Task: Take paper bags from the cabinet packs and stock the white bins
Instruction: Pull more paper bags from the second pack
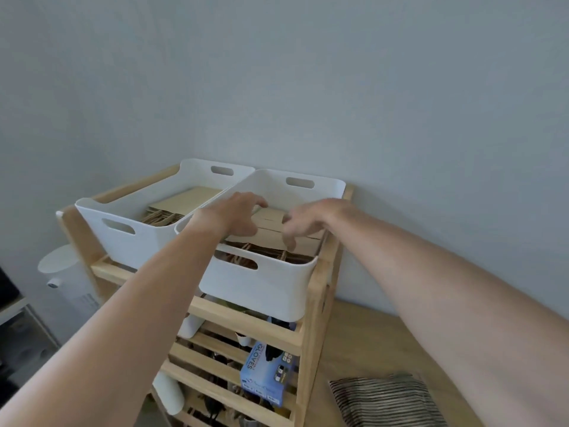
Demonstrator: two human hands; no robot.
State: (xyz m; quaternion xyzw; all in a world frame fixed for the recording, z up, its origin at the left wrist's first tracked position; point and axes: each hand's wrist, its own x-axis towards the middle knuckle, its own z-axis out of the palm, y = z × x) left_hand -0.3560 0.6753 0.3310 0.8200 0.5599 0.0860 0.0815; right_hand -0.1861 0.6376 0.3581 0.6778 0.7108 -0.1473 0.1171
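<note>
Reaching into the right white plastic bin [261, 282], the left hand [237, 215] and right hand [303, 223] press on flat brown paper bags [271, 231], probably to settle them level. Both hands rest with loose fingers on the stack, clenching nothing. Beside the left hand, the other white plastic bin [129, 238] holds bags too.

Wooden rack [311, 306] with two bins

White left bin [123, 241] and right bin [271, 288] sit touching, side by side, on its top shelf.

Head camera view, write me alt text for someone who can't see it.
Both bare hands, left hand and right hand, press on brown paper bags stacked in the nearer white plastic bin. A second white plastic bin beside it also holds bags, both atop a slatted wooden shelf rack.
</note>
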